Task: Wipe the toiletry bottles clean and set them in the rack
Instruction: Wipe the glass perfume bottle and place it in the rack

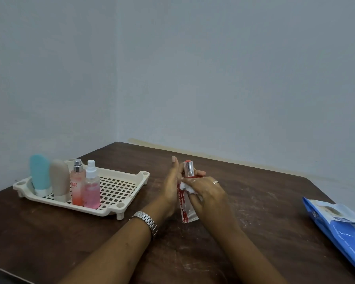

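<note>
The left hand (173, 181) is curled around the back of a tall bottle (188, 201) with red print and a silver cap, at the centre of the frame; the thumb points upward beside the cap and the fingertips show past the bottle's right side. The bottle is upright with a slight tilt; whether its base touches the dark wooden desk (254, 201) cannot be determined. The right hand (207, 193) is closed on a small white wipe (186, 186) and presses it against the front of the bottle just below the cap. It wears two rings. Both forearms enter from the lower edge of the frame and converge on the bottle; the left wrist carries a metal watch (147, 221). At the left of the frame a cream rack (119, 187) holds four upright containers in a row along its left end: a blue tube (39, 175), a beige tube (59, 179), an orange-pink spray bottle (77, 183) and a pink spray bottle (91, 185). A blue wipes packet (340, 228) lies at the right edge.
</note>
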A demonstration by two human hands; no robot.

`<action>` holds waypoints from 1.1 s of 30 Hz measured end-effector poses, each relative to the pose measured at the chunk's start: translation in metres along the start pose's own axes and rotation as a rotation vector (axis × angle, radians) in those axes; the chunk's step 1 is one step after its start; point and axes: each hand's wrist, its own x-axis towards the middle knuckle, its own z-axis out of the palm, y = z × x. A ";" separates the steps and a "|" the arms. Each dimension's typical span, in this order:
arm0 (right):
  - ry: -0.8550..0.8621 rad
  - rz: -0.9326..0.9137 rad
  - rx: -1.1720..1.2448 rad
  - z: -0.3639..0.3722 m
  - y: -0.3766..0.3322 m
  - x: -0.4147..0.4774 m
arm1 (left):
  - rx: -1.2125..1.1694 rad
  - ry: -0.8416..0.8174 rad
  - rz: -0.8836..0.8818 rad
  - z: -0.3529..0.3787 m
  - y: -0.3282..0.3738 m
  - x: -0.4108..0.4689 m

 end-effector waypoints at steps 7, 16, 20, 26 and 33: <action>0.009 0.005 -0.055 0.000 0.004 -0.001 | -0.009 -0.003 -0.007 0.001 0.000 -0.001; 0.018 0.062 -0.044 -0.001 0.008 0.001 | -0.029 -0.016 -0.009 0.001 -0.003 0.001; 0.030 0.067 -0.036 0.000 0.008 0.000 | -0.019 -0.014 -0.010 0.000 -0.004 0.002; 0.028 0.063 -0.024 0.000 0.011 0.001 | 0.005 -0.012 -0.010 -0.001 -0.004 0.002; 0.068 0.233 0.048 -0.003 0.026 -0.002 | 0.069 0.000 0.023 -0.002 -0.007 0.004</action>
